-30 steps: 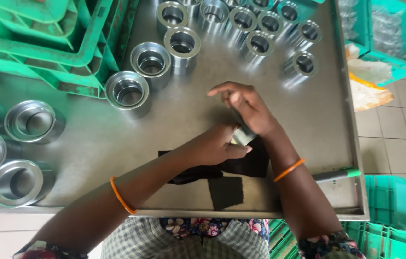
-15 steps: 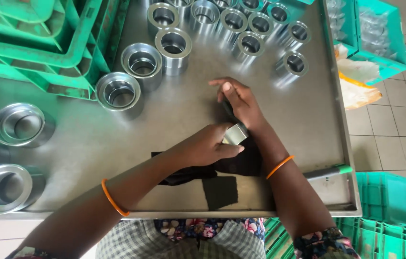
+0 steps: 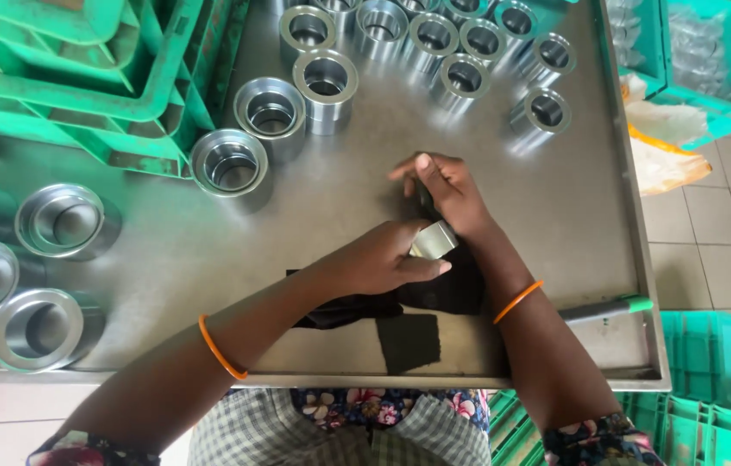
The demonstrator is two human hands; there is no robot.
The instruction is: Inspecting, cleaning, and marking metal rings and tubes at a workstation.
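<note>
Left hand: the left hand [image 3: 378, 259] was clenched around a small metal piece [image 3: 433, 240], thumb and fingers pinching it just above the black cloth [image 3: 434, 289]
Right hand: the right hand [image 3: 443, 190] lay on the far side of that piece, touching it; fingers half curled; whether it truly gripped could not be told
Where the piece was: between both hands, near the middle of the steel table [image 3: 340, 198]
Around: large flanged rings [image 3: 229, 161] stood in a row to the left; smaller metal sleeves [image 3: 464, 78] clustered at the far edge; green crates [image 3: 81, 78] beside them
Progress: judging by the layout, one piece was in hand; how many were finished could not be told
</note>
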